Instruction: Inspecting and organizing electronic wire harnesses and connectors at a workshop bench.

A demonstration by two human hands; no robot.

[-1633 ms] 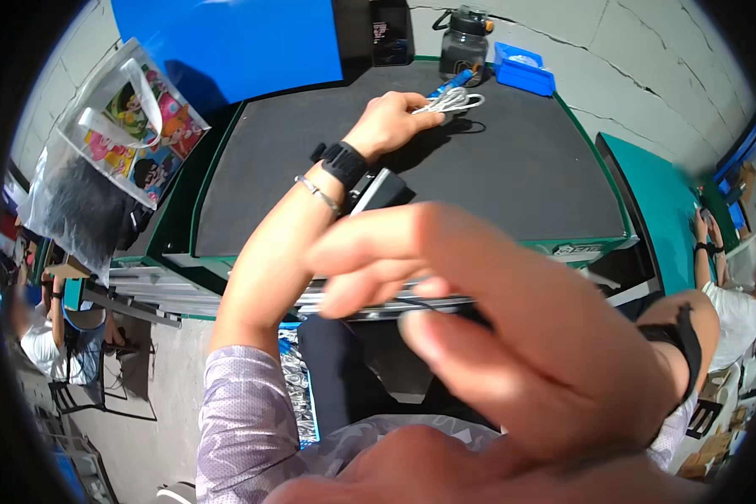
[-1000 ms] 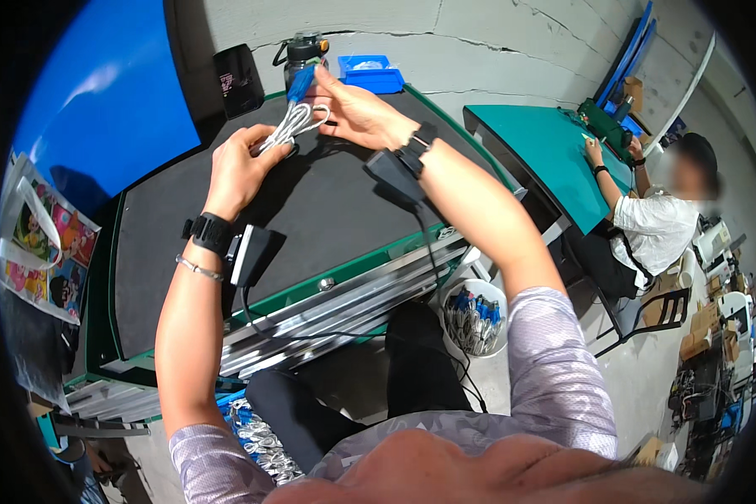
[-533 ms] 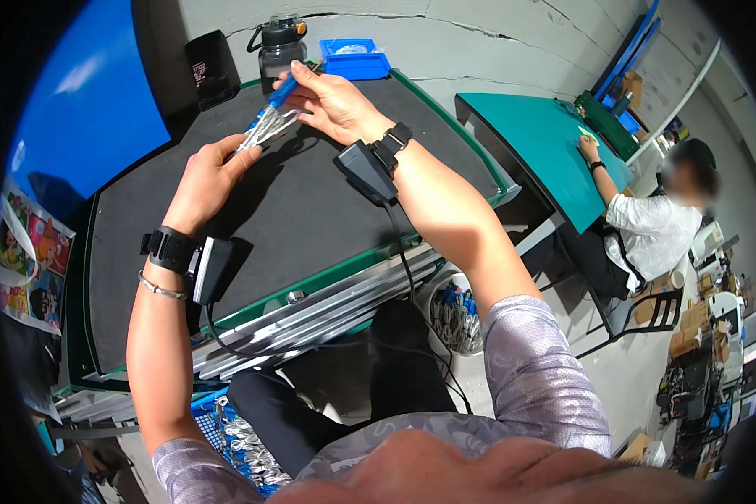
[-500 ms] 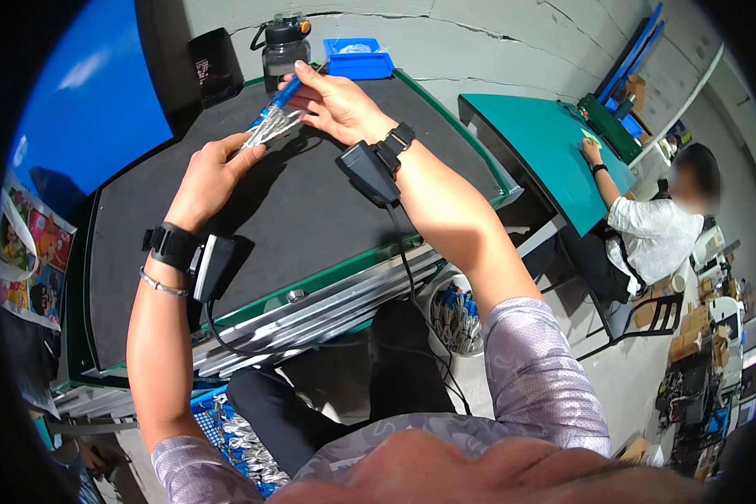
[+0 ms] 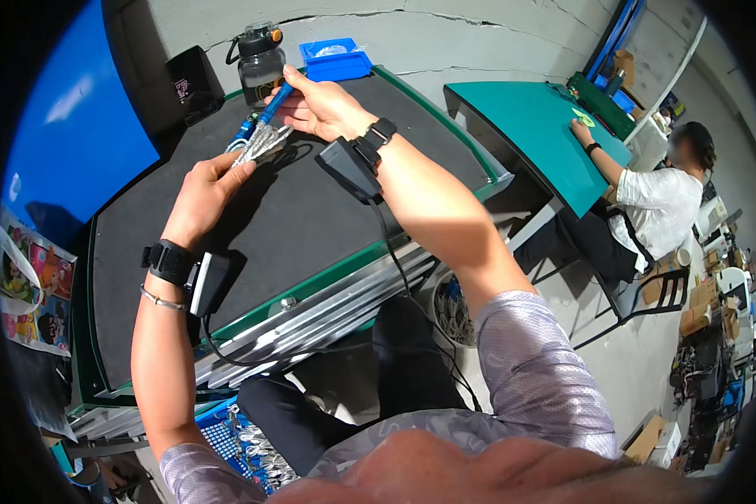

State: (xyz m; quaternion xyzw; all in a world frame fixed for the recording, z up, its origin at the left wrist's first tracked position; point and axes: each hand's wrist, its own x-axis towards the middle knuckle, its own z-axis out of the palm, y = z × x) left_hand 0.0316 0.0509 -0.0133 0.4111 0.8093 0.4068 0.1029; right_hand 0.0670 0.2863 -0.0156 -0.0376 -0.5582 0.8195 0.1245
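A bundle of silvery-white cable (image 5: 265,143) with blue ends is up over the dark work mat (image 5: 311,227). My left hand (image 5: 203,191) pinches the bundle's lower loops between thumb and fingers. At the upper right, my right hand (image 5: 328,105) grips a blue tubular end (image 5: 280,101) with thumb and fingers. A second blue piece shows at the bundle's left side, above my left hand. Both wrists wear black straps with small black boxes, and wires run down from them.
Behind my hands stand a dark bottle (image 5: 260,63), a black box (image 5: 195,84) and a blue tray (image 5: 338,67). A white bin (image 5: 455,323) and a blue basket (image 5: 220,438) below hold similar cables. At right, a person sits by a green table (image 5: 521,126).
The view has shifted a little. The cable bundle has turned in my hands, and its second blue end now shows apart on the left. Both hands keep their grip.
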